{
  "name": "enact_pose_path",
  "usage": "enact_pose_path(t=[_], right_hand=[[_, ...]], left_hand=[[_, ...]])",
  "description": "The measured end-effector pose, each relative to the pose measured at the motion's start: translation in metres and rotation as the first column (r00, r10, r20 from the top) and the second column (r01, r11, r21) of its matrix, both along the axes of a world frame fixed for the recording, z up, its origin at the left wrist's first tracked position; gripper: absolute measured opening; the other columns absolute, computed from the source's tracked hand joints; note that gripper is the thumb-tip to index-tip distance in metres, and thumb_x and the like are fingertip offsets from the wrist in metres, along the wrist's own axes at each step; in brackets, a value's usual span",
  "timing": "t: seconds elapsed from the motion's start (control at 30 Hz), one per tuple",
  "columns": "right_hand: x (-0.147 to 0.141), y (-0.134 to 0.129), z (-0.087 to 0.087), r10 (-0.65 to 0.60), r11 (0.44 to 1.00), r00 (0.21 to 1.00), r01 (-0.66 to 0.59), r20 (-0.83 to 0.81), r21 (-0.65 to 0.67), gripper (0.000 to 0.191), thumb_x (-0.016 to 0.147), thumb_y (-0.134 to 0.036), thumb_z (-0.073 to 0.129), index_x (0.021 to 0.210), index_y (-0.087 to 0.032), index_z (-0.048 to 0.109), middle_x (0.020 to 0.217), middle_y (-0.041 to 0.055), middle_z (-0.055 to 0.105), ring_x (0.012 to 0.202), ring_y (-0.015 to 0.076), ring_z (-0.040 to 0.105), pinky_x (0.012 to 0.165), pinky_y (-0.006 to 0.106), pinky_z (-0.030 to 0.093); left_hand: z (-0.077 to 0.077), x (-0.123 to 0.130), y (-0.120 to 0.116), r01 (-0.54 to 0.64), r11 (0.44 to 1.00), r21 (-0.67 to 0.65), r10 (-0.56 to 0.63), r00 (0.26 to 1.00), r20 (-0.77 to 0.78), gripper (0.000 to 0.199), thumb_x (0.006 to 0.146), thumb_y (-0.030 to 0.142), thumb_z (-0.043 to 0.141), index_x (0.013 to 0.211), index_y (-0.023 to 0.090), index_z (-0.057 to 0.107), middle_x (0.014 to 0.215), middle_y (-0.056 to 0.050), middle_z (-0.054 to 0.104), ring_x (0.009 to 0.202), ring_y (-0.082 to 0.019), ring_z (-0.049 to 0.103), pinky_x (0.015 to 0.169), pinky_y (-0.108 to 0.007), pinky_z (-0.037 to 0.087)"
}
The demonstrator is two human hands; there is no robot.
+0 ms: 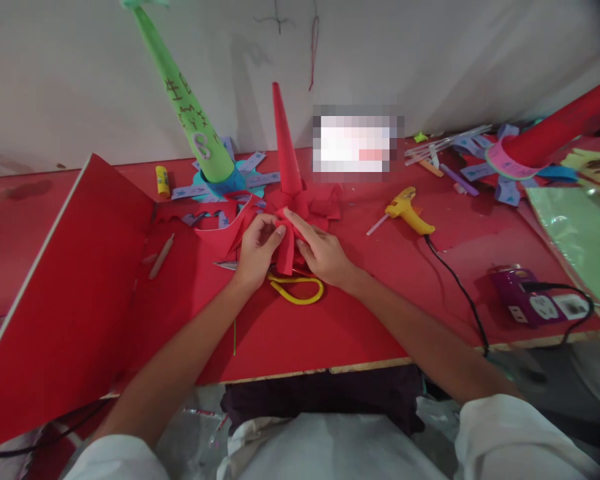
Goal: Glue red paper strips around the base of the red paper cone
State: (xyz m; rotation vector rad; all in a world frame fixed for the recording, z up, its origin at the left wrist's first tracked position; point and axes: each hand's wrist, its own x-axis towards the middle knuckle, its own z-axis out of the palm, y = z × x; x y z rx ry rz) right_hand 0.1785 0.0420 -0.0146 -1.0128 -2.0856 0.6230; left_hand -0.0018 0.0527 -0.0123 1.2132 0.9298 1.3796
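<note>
A tall, narrow red cone (pixel 286 147) stands upright at the middle of the table, with red strips spread around its foot. My left hand (pixel 257 250) has its thumb and fingers pinched on a red strip (pixel 285 255) in front of the cone. From the other side, my right hand (pixel 327 253) grips the same red piece, its index finger stretched toward the cone's base. Partly beneath the strips lies a pair of scissors (pixel 300 300) with yellow handles, the blade tip showing at the left.
A green cone (pixel 185 107) with writing stands back left, near a glue stick (pixel 163 181). A yellow glue gun (pixel 409 210) lies to the right, its cord passing a purple power adapter (pixel 520 297). A red divider board (pixel 75 293) rises at left; another red cone (pixel 565 127) leans far right.
</note>
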Motion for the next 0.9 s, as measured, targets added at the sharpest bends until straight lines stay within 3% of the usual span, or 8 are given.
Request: enact_pose_path(t=[0.23, 0.33, 0.4, 0.47, 0.53, 0.63, 0.73, 0.9], right_hand=[[0.022, 0.005, 0.007, 0.126, 0.992, 0.991, -0.126, -0.045, 0.012, 0.084, 0.105, -0.063, 0.05, 0.173, -0.028, 0.014, 0.159, 0.0131, 0.057, 0.126, 0.0283, 0.071, 0.11, 0.046, 0.057], [0.031, 0.007, 0.005, 0.136, 0.99, 0.99, -0.136, -0.022, 0.025, 0.092, 0.097, -0.065, 0.065, 0.171, -0.027, 0.024, 0.135, 0.0118, 0.074, 0.126, 0.0295, 0.07, 0.108, 0.046, 0.056], [0.031, 0.008, 0.002, 0.1, 0.993, 0.994, -0.102, 0.046, 0.056, 0.068, 0.1, -0.053, 0.067, 0.159, -0.025, 0.048, 0.12, 0.0103, 0.079, 0.118, 0.0286, 0.071, 0.103, 0.044, 0.057], [0.026, 0.007, -0.002, 0.059, 0.993, 0.993, -0.069, 0.098, 0.1, 0.031, 0.104, -0.038, 0.061, 0.13, -0.024, 0.072, 0.107, 0.0088, 0.08, 0.104, 0.0262, 0.072, 0.094, 0.041, 0.057], [0.021, 0.006, -0.004, 0.006, 0.991, 0.998, -0.015, 0.065, 0.135, 0.021, 0.105, -0.03, 0.058, 0.107, -0.023, 0.078, 0.095, 0.0071, 0.08, 0.093, 0.0235, 0.07, 0.086, 0.037, 0.055], [0.018, 0.005, -0.002, -0.15, 0.979, 0.978, 0.168, -0.146, 0.12, 0.019, 0.104, -0.033, 0.06, 0.1, -0.023, 0.075, 0.091, 0.0053, 0.077, 0.082, 0.02, 0.066, 0.078, 0.034, 0.053], [0.019, 0.009, 0.002, -0.334, 0.939, 0.89, 0.344, -0.309, -0.024, 0.029, 0.105, -0.045, 0.057, 0.089, -0.023, 0.066, 0.079, 0.0016, 0.066, 0.069, 0.0167, 0.058, 0.067, 0.031, 0.046], [0.018, 0.012, 0.004, -0.342, 0.939, 0.903, 0.323, -0.259, -0.116, 0.044, 0.104, -0.055, 0.05, 0.074, -0.025, 0.043, 0.065, -0.0033, 0.045, 0.06, 0.0143, 0.043, 0.06, 0.031, 0.034]], left_hand=[[0.001, 0.0, 0.006, -0.116, 0.991, -0.073, 0.13, 0.966, 0.223, 0.041, 0.073, 0.046, 0.096, 0.088, 0.022, 0.066, 0.079, 0.005, 0.058, 0.068, -0.007, 0.054, 0.064, -0.016, 0.046], [0.001, -0.002, 0.008, -0.122, 0.988, -0.099, 0.145, 0.95, 0.276, 0.04, 0.073, 0.043, 0.097, 0.096, 0.025, 0.07, 0.075, 0.006, 0.056, 0.064, -0.006, 0.053, 0.059, -0.016, 0.045], [0.001, -0.004, 0.009, -0.127, 0.985, -0.117, 0.155, 0.95, 0.272, 0.044, 0.073, 0.043, 0.096, 0.107, 0.028, 0.072, 0.073, 0.006, 0.054, 0.061, -0.006, 0.054, 0.055, -0.016, 0.045], [-0.001, -0.005, 0.009, -0.138, 0.981, -0.135, 0.17, 0.948, 0.27, 0.045, 0.073, 0.044, 0.096, 0.107, 0.027, 0.072, 0.073, 0.005, 0.056, 0.061, -0.006, 0.055, 0.054, -0.017, 0.046], [-0.002, -0.006, 0.01, -0.139, 0.98, -0.143, 0.175, 0.945, 0.277, 0.042, 0.073, 0.045, 0.096, 0.099, 0.024, 0.071, 0.078, 0.004, 0.061, 0.065, -0.006, 0.058, 0.057, -0.016, 0.049], [-0.003, -0.007, 0.01, -0.125, 0.984, -0.127, 0.156, 0.95, 0.271, 0.038, 0.077, 0.044, 0.093, 0.094, 0.023, 0.067, 0.08, 0.004, 0.064, 0.06, -0.005, 0.055, 0.052, -0.016, 0.046], [-0.005, -0.008, 0.009, -0.105, 0.99, -0.095, 0.123, 0.97, 0.208, 0.035, 0.082, 0.047, 0.088, 0.095, 0.025, 0.065, 0.075, 0.005, 0.06, 0.051, -0.005, 0.045, 0.042, -0.018, 0.036], [-0.005, -0.003, 0.003, -0.045, 0.998, 0.038, 0.047, 0.998, -0.045, 0.036, 0.083, 0.052, 0.086, 0.099, 0.024, 0.069, 0.089, 0.001, 0.065, 0.076, -0.012, 0.06, 0.07, -0.024, 0.051]])
